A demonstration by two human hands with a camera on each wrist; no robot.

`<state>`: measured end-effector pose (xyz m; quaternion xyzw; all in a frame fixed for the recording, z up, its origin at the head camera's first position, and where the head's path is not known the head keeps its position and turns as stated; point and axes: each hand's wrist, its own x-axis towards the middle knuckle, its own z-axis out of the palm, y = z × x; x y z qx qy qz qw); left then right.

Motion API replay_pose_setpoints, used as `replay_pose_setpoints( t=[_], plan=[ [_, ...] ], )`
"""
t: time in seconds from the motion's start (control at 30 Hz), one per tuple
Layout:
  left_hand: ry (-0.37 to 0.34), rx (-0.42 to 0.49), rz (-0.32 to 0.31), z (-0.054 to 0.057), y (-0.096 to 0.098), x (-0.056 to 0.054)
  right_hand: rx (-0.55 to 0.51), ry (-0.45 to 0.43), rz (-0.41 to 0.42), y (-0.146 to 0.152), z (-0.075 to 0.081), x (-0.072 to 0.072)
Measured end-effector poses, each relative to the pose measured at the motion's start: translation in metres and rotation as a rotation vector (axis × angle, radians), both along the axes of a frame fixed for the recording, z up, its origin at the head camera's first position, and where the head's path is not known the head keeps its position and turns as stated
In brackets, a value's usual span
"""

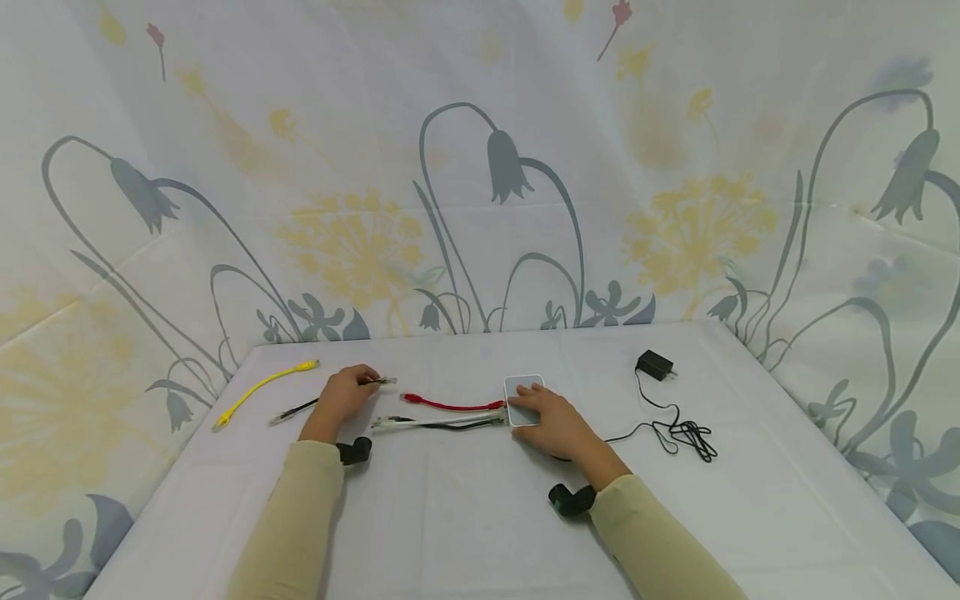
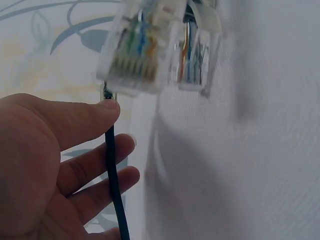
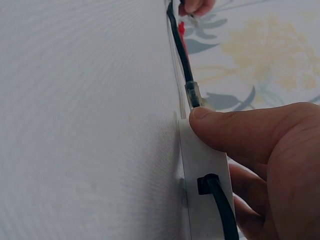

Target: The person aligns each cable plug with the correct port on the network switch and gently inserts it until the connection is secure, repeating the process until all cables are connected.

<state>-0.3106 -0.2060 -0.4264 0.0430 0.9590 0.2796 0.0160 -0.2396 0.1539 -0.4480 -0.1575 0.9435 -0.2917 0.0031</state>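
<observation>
Floral backdrop point(image 1: 360, 150), white table point(image 1: 465, 517), yellow cable point(image 1: 259, 385) at left, black power adapter point(image 1: 656, 365) at right

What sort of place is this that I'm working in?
Likely a staged tabletop booth rather than a real office: patterned floral sheeting hangs behind a white table, where a small white box and a yellow network cable suggest a networking setup.

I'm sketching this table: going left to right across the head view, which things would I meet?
Yellow cable, black cable in the left hand, red cable, white box under the right hand, black power adapter.
</observation>
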Motion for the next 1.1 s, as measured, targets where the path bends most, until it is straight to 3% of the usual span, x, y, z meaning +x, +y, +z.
replay_pose_setpoints(
  t=[0.63, 1.1],
  plan=[
    [0.050, -0.010, -0.069, 0.008, 0.024, 0.000, -0.025, -0.008, -0.003, 0.002, -0.004, -0.002],
    [0.030, 0.001, -0.099, 0.014, 0.047, 0.005, -0.029, -0.024, -0.017, 0.002, -0.004, -0.001]
  ],
)
